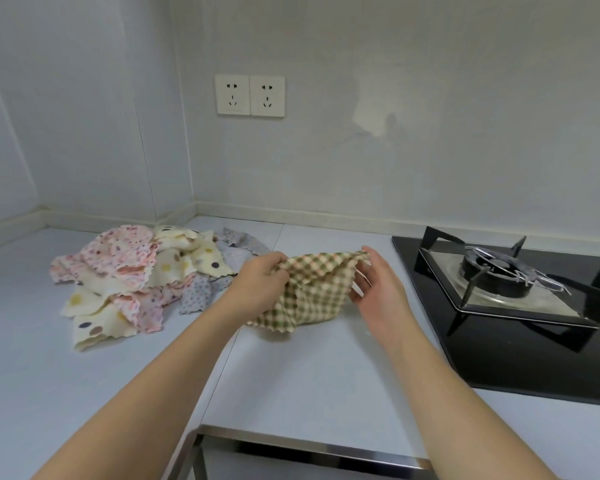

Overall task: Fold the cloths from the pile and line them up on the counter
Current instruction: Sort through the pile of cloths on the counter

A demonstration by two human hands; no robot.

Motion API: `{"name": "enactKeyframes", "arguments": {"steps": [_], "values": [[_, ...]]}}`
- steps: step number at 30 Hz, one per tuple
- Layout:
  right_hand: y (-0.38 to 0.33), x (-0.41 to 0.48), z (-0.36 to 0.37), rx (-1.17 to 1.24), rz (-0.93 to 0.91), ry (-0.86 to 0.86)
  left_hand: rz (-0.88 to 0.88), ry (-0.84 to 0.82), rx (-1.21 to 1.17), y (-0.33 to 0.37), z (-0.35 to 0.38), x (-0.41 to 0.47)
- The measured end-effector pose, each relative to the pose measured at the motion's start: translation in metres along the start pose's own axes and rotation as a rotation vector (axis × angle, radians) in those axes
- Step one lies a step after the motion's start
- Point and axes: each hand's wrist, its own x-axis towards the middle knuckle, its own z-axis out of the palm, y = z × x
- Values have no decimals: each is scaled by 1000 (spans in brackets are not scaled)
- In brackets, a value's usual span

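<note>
Cloth pile (142, 282): many soft cloths with pink flowers, yellow spots and grey dots lie in a messy heap on the table (309, 382), far to the left of the stove (499, 282). They wait there for their turn. None of them looks folded yet.
Left hand (262, 284): it is left of the stove too, but closer to it than the heap is. Its fingers (274, 263) are curled tight round the left top corner of the checked cloth (312, 292), so the corner cannot slip away.
Checked cloth: it has green and cream squares. It hangs between the two hands, left of the stove and not touching it. The top edge is pulled out long. The bottom droops, and its low tip seems to rest on the table. I think it is being spread out so the edges can meet for the first fold.
Right hand (378, 289): this is the hand nearest the stove. Its fingers (368, 256) pinch the right top corner of the cloth, and the hold looks light.
Stove: it is black, with no flame showing. The cloth is best kept off it.
</note>
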Motion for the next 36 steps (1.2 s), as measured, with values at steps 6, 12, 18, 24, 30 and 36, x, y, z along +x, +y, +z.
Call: {"name": "enactKeyframes", "arguments": {"steps": [6, 12, 18, 24, 30, 36], "values": [[5, -10, 3, -178, 69, -241, -115, 77, -420, 10, 6, -5], [-1, -10, -3, -97, 150, -109, -541, -129, -890, 9, -1, -11], [0, 0, -18, -285, 229, 144, -347, 219, -399, -22, 8, -6], [5, 1, -20, -510, 40, 215, 198, -6, 183, -39, 21, -15], [13, -1, -21, -1029, -235, 172, 365, 24, 381, -45, 27, -14], [11, 0, -27, -1078, -308, 260, 183, 130, 114, -46, 15, -13]]}}
